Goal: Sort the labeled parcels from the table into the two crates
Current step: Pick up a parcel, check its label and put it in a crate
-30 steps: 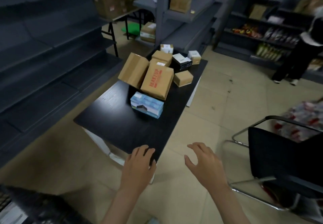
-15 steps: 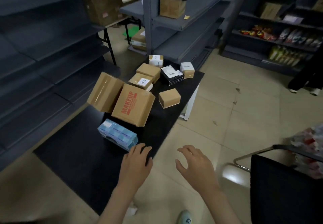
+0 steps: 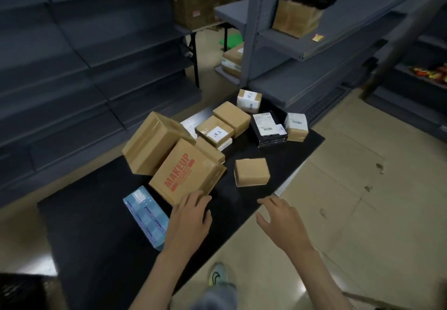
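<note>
Your hands hover over a black table (image 3: pixel 101 225) of parcels in a storeroom with grey shelving (image 3: pixel 72 50) and a pale tiled floor (image 3: pixel 362 200).

The table runs from near left to far right, between the shelving on the left and another shelf unit (image 3: pixel 302 50) at the far right. Nearest you lies a pale blue packet (image 3: pixel 145 215), just left of your left hand (image 3: pixel 189 220). That hand is empty with fingers spread, its fingertips at the near edge of the tilted MAKEUP box (image 3: pixel 186 174); whether they touch, you cannot tell. A large plain carton (image 3: pixel 152 145) leans behind it. Your right hand (image 3: pixel 283 222) is empty and loosely spread above the table's right edge. A small brown box (image 3: pixel 252 171) sits apart, just beyond it. Farther off cluster labelled brown parcels (image 3: pixel 217 131), a black parcel (image 3: pixel 268 129) and white-wrapped ones (image 3: pixel 297 127). Your shoe (image 3: pixel 217 274) shows below.
</note>
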The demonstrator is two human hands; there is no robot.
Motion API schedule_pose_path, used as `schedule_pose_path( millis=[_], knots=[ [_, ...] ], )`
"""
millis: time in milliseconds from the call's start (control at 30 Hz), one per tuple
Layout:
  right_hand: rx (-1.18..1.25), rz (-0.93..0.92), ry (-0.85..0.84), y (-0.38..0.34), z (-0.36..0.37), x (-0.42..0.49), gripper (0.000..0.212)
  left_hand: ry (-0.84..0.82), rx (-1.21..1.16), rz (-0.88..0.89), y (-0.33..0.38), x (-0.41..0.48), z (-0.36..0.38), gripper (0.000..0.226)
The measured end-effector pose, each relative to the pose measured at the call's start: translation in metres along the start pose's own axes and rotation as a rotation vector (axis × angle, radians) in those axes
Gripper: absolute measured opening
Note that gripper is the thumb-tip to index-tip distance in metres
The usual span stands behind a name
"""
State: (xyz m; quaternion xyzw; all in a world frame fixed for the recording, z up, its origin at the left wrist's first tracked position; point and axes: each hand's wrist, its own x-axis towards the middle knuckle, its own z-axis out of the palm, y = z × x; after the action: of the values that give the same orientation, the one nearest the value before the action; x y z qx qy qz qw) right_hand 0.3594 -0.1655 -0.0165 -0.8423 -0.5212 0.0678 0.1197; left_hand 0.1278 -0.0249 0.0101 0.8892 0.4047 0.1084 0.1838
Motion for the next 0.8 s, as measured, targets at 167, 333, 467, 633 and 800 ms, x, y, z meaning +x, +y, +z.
schedule_pose_path(
  millis=[167, 333, 467, 633, 800],
  knots=[
    [-0.051, -0.061, -0.108, 0.028, -0.002, 0.081, 0.041, 0.043, -0.061, -0.036, 0.007, 0.064, 0.000, 0.032],
    [-0.072, -0.110, -0.332, 0.054, 0.005, 0.154, 0.057, 0.056, -0.073, -0.100, 0.014, 0.109, 0.007, 0.029],
    [-0.109, -0.173, -0.476, 0.079, 0.033, 0.201, 0.079, 0.073, -0.042, -0.168, 0.020, 0.132, 0.019, 0.030],
    [-0.154, -0.306, -0.638, 0.114, 0.069, 0.248, 0.097, 0.046, -0.015, -0.248, 0.040, 0.154, 0.035, 0.035],
    [-0.086, -0.449, -0.628, 0.141, 0.076, 0.271, 0.096, 0.032, -0.028, -0.359, 0.078, 0.165, 0.041, 0.040]
  ],
)
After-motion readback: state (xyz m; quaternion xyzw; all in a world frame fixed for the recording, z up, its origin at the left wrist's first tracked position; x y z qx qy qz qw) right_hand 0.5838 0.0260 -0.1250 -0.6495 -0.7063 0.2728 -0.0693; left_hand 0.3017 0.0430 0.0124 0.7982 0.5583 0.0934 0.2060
